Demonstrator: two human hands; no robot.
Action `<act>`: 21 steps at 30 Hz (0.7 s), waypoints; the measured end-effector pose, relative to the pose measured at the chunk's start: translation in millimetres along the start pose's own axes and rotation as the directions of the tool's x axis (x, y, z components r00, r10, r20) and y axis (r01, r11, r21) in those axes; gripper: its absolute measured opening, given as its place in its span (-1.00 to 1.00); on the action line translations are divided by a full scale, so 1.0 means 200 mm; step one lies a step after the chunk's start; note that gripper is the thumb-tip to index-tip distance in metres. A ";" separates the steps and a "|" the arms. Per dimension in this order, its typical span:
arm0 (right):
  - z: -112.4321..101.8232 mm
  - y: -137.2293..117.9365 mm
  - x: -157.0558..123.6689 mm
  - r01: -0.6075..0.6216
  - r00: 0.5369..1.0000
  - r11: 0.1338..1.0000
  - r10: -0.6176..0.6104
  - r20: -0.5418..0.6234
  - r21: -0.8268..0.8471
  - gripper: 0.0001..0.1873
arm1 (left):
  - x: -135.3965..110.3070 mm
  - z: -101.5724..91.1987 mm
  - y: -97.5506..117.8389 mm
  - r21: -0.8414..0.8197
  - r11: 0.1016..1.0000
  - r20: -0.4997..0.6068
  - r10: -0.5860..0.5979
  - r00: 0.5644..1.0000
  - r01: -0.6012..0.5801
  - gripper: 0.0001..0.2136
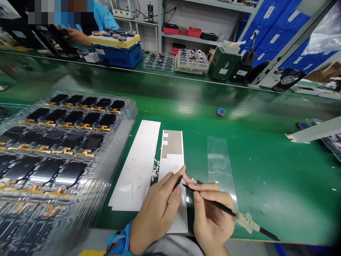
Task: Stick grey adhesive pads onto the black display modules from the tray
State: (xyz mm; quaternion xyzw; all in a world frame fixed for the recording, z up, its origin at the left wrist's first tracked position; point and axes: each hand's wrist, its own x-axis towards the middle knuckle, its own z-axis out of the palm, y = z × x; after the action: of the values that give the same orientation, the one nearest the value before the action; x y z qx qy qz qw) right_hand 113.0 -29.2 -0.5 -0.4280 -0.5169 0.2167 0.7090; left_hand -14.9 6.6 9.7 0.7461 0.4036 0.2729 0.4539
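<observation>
My left hand (160, 208) pinches a small dark part (178, 182) between its fingers. Most of that part is hidden, so I cannot tell its kind. Black tweezers (221, 205), wrapped in tape near the rear end, are held in my right hand (213, 213). Their tip meets the dark part at my left fingertips. Beneath both hands lies a white sheet with grey stickers (173, 142). To its left is another white sheet (133, 177) marked with small red bits, and white scraps (155, 170) are scattered between the two.
On the left stands a stack of clear trays (130, 110) holding several black screens (71, 174) with orange flex cables. A clear film strip (220, 160) lies to the right; a small blue-and-pink frame (221, 112) sits farther back. Beyond the green table (279, 170), a co-worker's hand (78, 36) is near a blue box (119, 53).
</observation>
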 end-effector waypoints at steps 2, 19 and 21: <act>0.00 0.00 0.00 -0.004 1.000 1.000 0.004 0.001 0.007 -0.71 | 0.01 0.00 0.00 -0.006 1.000 -0.003 0.001 1.000 -0.001 -0.56; 0.01 0.00 0.00 -0.033 0.999 0.999 0.033 -0.021 -0.004 -0.75 | 0.01 -0.01 0.00 -0.003 1.000 -0.013 -0.014 1.000 0.014 -0.60; 0.00 -0.01 0.00 -0.060 0.997 0.998 0.061 -0.048 0.024 -0.76 | 0.02 0.00 -0.01 -0.001 1.000 -0.017 -0.008 1.000 0.008 -0.60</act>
State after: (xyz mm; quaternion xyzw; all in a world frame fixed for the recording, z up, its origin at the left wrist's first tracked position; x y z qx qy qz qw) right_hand 113.0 -30.7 0.3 -0.4407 -0.4837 0.2333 0.7192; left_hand -14.0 10.8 8.5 0.7419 0.4101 0.2777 0.4520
